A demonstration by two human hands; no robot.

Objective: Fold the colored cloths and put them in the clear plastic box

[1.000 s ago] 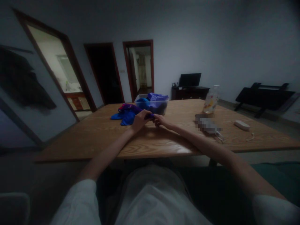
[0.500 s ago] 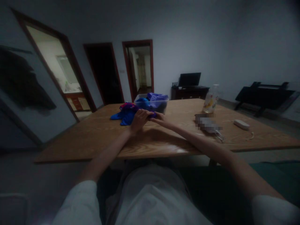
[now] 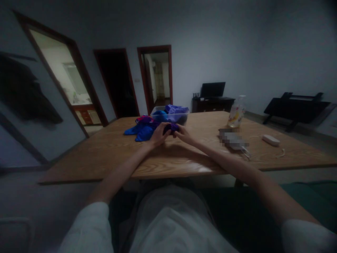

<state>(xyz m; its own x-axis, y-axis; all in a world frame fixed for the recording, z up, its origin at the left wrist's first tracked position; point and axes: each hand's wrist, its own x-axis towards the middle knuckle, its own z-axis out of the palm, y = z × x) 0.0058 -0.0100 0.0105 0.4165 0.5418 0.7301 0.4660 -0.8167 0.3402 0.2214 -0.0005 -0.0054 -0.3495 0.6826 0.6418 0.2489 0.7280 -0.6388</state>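
Note:
A dark purple piece of cloth (image 3: 172,128), bunched up small, is held between both hands just in front of the box. My left hand (image 3: 159,135) curls its fingers round the left side of it. On the other side, my right hand (image 3: 183,134) pinches the cloth with thumb and fingers. Blue cloth (image 3: 143,133) with a magenta and purple patterned part (image 3: 143,119) lies on the table beside my left hand. Behind the hands stands a clear plastic box (image 3: 186,119) with blue cloth (image 3: 160,113) and lighter purple cloth (image 3: 177,110) in it.
The wooden table (image 3: 105,160) spreads out before me. At its right are a clear bottle (image 3: 236,112) with a printed pattern, a blurred-out pouch-like object (image 3: 231,138) with a white strap, and a small white oblong case (image 3: 271,140) with a cord.
Both hands have shifted slightly on the purple cloth; the left has turned and moved right, its fingers now curled round the bundle. More of the cloth shows between them.

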